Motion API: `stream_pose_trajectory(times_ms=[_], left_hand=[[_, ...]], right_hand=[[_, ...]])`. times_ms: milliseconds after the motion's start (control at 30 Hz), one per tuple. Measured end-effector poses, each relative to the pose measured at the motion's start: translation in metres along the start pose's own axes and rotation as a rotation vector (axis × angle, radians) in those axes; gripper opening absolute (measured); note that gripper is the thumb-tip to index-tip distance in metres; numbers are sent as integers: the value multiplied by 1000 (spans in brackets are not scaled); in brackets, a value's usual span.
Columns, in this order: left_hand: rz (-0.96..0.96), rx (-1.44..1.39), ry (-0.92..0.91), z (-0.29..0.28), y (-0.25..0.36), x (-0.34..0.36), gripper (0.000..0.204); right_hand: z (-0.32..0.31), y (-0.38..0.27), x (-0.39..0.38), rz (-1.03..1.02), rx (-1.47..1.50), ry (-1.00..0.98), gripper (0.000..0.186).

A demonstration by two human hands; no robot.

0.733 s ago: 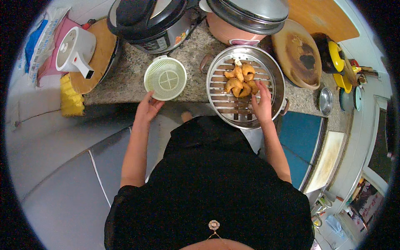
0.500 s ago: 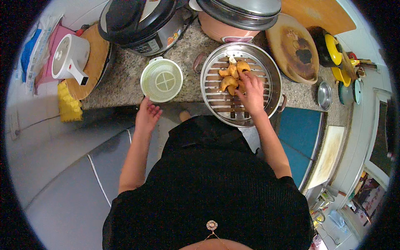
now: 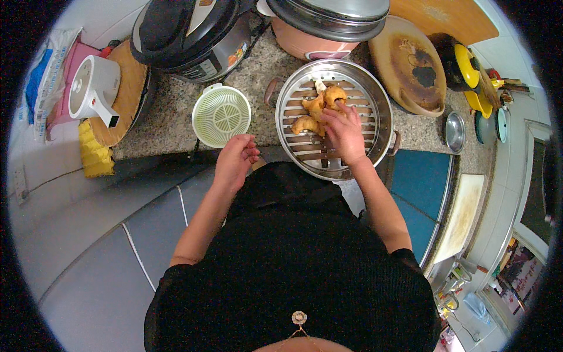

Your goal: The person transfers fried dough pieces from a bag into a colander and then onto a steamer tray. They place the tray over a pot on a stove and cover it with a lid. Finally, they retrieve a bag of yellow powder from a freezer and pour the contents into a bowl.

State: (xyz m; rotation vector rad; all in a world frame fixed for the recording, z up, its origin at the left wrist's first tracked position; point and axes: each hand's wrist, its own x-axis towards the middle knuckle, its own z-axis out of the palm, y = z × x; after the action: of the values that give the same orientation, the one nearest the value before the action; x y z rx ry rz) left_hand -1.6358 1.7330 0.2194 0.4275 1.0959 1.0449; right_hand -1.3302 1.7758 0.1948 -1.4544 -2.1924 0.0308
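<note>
Golden-brown food pieces, one with a pale tip, lie on the slatted rack inside a round steel steamer. My right hand reaches into the steamer from its near right side, fingers bent down over the pieces and gripping one; the palm hides part of it. My left hand hovers in front of the counter edge, just below a pale green plastic colander. Its fingers are loosely bent and a little apart, with nothing in them. The colander holds nothing that I can see.
Behind stand a dark pressure cooker and a pink electric pot. A scorched oval board leans right of the steamer, near a small metal bowl. At left, a white handled pot stands by a round wooden board.
My left hand has moved right, away from the colander's rim, and its fingers have curled. My right hand has shifted slightly left, and the food pieces have spread toward the left.
</note>
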Motion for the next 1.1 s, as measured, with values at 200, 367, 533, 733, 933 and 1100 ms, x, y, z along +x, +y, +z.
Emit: stream_pose_trajectory(times_ms=[200, 367, 533, 733, 933, 1100], left_hand=[[-48, 236, -5, 20, -17, 11, 36], [-146, 236, -48, 35, -24, 20, 51], [-179, 213, -64, 28, -31, 32, 56], [-206, 236, -58, 30, -34, 40, 62], [-218, 135, -147, 49, -28, 38, 65], [-233, 117, -160, 42, -37, 45, 61]], right_hand=[[1, 31, -10, 363, 48, 68, 42], [18, 68, -28, 516, 198, 34, 35], [14, 66, -19, 446, 45, 106, 39], [18, 53, 34, 183, 3, 81, 51], [20, 82, 49, 274, -71, -7, 25], [8, 64, 39, 163, -85, 136, 22]])
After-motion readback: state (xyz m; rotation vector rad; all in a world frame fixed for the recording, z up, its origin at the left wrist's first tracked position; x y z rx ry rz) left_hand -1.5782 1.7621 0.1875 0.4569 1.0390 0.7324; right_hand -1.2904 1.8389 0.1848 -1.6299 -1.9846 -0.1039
